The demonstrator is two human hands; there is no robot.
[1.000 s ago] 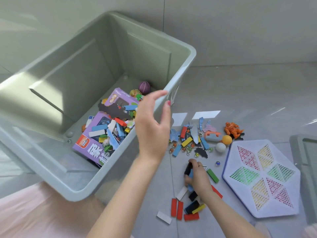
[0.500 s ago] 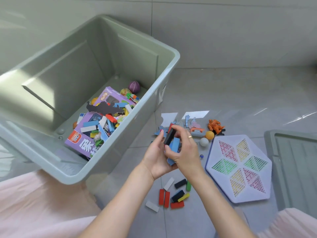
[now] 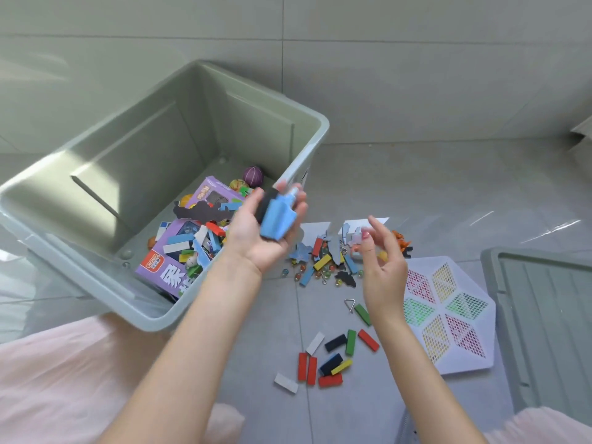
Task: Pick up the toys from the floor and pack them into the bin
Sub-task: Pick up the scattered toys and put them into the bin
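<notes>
A grey-green bin [image 3: 315, 123] stands tilted at the left, holding purple boxes, coloured blocks and a purple ball. My left hand [image 3: 256, 233] is palm-up at the bin's near right rim, holding several blue and black blocks [image 3: 276, 216]. To its right my right hand [image 3: 382, 267] hovers above the floor with fingers apart and nothing in it. Loose coloured blocks [image 3: 333, 357] lie on the floor below my hands. A second pile of blocks, marbles and small toys [image 3: 326, 261] lies between my two hands.
A white hexagonal peg board [image 3: 448, 315] lies on the floor at the right. A grey-green lid [image 3: 544, 315] lies beyond it at the right edge. A small metal triangle [image 3: 350, 304] rests near a green block. My pink clothing fills the lower left. A tiled wall rises behind.
My right hand lifted blocks from the floor and passed them into my left hand. The left hand now carries them toward the bin, and the right hand has drawn away with nothing in it.
</notes>
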